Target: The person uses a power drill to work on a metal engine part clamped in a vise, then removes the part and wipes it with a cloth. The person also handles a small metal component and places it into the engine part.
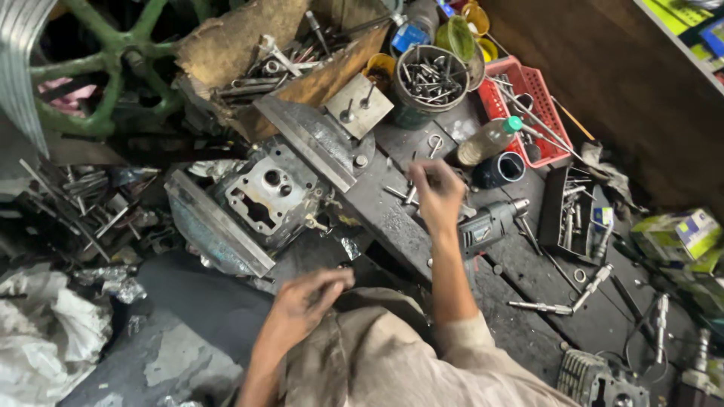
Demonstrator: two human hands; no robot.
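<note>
A few short grey metal bolts (402, 194) are lying loose on the dark, greasy workbench (528, 301), at the middle of the scene, just right of the clamped engine part (265, 194). The right hand (436, 190) is reaching over them, fingers curled down and touching or pinching one; which exactly is blurred. The left hand (308, 300) is hovering near, at the left, loosely cupped and holding nothing visible.

place: repair workshop | shown by: oil-blackened bench (422, 226), engine block clamped in vise (264, 192), electric drill (490, 224), bolt-filled tin (431, 79) at bench's far edge
</note>
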